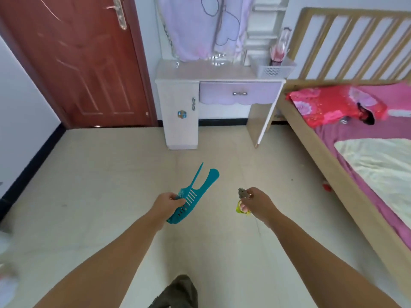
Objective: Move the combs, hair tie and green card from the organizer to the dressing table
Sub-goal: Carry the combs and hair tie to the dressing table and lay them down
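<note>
Two teal combs [193, 195] are clamped by their toothed ends in the left hand [165, 204], handles fanning toward one o'clock. A grey hair tie [242, 192] and green card [240, 208] (mostly hidden) are pinched in the right hand [258, 203]. All seem light; the stiff combs look slippery. The dressing table [200, 71] stands at twelve o'clock, well apart.
</note>
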`<state>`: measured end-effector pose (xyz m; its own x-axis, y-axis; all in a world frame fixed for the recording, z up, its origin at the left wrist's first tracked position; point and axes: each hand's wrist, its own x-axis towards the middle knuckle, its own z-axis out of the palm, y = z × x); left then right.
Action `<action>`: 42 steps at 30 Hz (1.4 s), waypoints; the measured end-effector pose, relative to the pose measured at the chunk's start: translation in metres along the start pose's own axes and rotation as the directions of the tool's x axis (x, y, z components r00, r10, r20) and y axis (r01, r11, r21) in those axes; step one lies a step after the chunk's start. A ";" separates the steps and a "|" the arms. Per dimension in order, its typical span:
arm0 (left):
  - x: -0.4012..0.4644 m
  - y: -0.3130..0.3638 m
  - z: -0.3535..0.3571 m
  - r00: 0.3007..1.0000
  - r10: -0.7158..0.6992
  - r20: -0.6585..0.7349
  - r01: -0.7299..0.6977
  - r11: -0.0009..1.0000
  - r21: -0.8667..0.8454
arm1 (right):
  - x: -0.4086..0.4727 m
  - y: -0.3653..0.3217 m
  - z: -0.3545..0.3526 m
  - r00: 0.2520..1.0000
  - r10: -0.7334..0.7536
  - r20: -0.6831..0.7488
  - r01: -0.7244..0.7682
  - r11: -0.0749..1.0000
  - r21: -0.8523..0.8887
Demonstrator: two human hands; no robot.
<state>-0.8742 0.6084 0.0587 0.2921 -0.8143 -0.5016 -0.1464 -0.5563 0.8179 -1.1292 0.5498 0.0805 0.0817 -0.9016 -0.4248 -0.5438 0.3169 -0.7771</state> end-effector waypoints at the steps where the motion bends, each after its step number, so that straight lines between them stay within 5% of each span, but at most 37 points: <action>1: 0.027 0.024 -0.008 1.000 0.002 0.004 -0.002 1.000 0.009 | 0.028 -0.021 -0.002 1.000 -0.005 -0.001 0.005 1.000 0.010; 10: 0.267 0.202 0.038 0.995 0.044 0.091 -0.051 0.996 0.072 | 0.266 -0.124 -0.083 0.995 -0.015 -0.103 0.018 1.000 0.024; 22: 0.531 0.393 0.103 0.999 0.048 0.018 -0.048 0.999 -0.001 | 0.591 -0.253 -0.205 0.995 -0.095 -0.007 0.095 0.995 -0.023; 35: 0.827 0.544 0.076 0.998 0.053 0.027 -0.056 0.986 0.159 | 0.915 -0.373 -0.215 0.989 -0.094 -0.115 0.075 0.985 -0.158; 42: 0.906 0.583 0.060 1.000 -0.024 0.014 0.020 0.964 0.266 | 1.005 -0.388 -0.205 0.981 -0.077 -0.178 -0.002 0.914 -0.406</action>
<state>-0.7513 -0.4638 0.0637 0.2827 -0.8028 -0.5249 -0.3866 -0.5962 0.7036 -1.0070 -0.5395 0.0501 -0.0270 -0.9613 -0.2742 -0.8365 0.1719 -0.5202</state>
